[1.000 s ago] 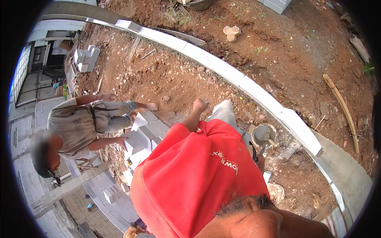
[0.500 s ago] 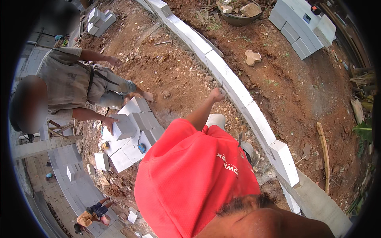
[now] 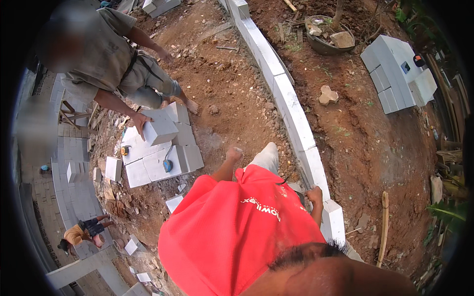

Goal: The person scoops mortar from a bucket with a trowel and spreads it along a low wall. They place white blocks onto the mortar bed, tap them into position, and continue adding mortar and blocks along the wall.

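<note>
My left hand hangs in front of my red shirt above the dirt, its fingers curled and no object showing in them. Beside the low wall of white blocks, my right hand is closed near the wall's top edge; a dark shape lies next to it, and what it grips is hidden. To the left, a co-worker's hand rests on a white block on top of a block stack. On the same stack sit a blue tape measure and a yellow tape measure.
Right of the wall stand another block stack and a dark basin of rubble. A wooden stick lies on the soil near a brown three-lobed paver. Another person bends over at the lower left.
My left hand has drawn back from the wall, leftward and nearer to me. My right hand has come into view by the wall. The view has shifted; the co-worker's hand remains on the block.
</note>
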Motion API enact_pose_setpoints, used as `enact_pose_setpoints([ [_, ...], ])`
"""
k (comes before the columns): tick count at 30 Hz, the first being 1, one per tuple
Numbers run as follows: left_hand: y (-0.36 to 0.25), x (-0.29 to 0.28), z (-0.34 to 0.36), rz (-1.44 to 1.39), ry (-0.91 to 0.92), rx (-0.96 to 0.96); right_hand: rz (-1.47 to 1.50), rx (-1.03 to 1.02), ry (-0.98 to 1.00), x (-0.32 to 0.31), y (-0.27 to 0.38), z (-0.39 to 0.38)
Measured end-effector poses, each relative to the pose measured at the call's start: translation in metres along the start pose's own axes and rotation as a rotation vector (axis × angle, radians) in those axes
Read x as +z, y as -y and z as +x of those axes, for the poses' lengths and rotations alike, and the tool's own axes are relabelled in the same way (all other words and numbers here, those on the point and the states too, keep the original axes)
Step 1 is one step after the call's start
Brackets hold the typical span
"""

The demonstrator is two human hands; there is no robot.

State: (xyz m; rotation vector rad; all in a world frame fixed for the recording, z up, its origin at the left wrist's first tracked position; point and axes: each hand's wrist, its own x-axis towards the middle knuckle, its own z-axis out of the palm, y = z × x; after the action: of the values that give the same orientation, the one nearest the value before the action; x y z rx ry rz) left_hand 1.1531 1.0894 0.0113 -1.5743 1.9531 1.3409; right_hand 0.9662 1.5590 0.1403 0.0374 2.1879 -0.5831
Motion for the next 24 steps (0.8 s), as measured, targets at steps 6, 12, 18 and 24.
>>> enact_pose_setpoints([
  [6,0.108,-0.052,-0.050,0.397,-0.010,-0.257,-0.052,-0.182,0.199,-0.012,0.094,0.059],
  [12,-0.086,-0.136,-0.027,-0.652,-1.062,-0.183,-0.306,-0.291,0.080,-0.046,0.166,0.086],
  [18,-0.042,-0.302,0.009,-1.176,-1.461,-0.368,-0.426,-0.321,0.217,-0.047,0.180,0.161],
  [24,0.098,-0.350,-0.031,-0.349,-1.395,-0.429,-0.342,-0.187,0.221,-0.047,0.181,0.104],
])
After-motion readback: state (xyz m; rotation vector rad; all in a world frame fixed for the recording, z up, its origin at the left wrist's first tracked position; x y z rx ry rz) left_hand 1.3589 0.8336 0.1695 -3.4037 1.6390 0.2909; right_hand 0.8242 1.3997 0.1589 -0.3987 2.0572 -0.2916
